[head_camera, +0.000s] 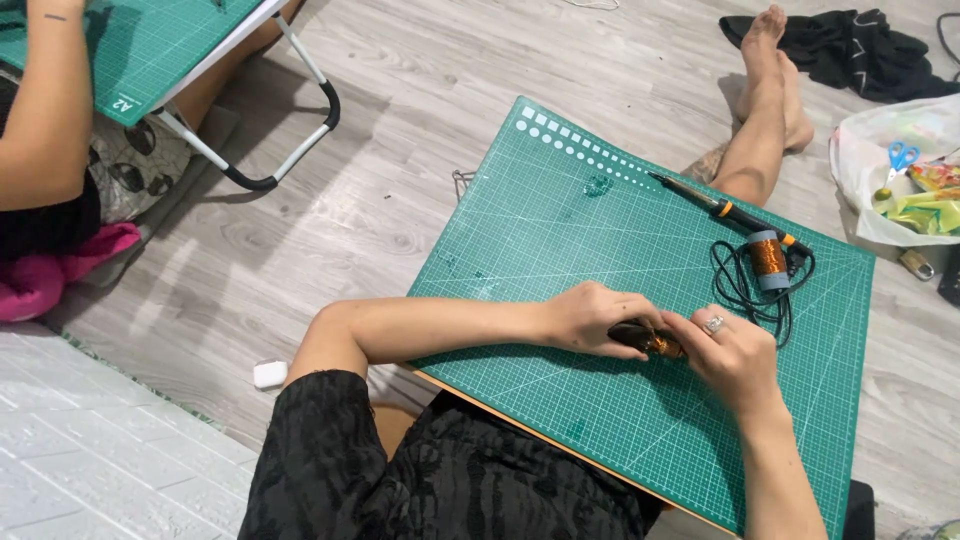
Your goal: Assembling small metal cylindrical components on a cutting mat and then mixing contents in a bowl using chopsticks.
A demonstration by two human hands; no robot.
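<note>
Mat: green cutting mat with white grid lines, lying across the person's lap; a row of white squares and dots runs along its far edge.
Second mat: a like green mat at upper left on a folding stand, with a white corner mark; another person's arm rests at it.
Bag: white plastic bag on the floor at right, holding yellow-green wrappers and blue-handled scissors.
Small case: white, rounded, on the floor left of the lap.
Coil: small dark piece wound with copper-coloured wire, near the middle of the mat, just above its surface, between both hands; its exact shape is hard to tell, being largely covered.
Left hand: closed around the coil's dark end.
Right hand: ring on one finger, fingertips pinching the coil's copper end.
Spool: copper wire spool standing on the mat beyond the hands, touching a black cord.
Iron: soldering iron lying just behind the spool.
</note>
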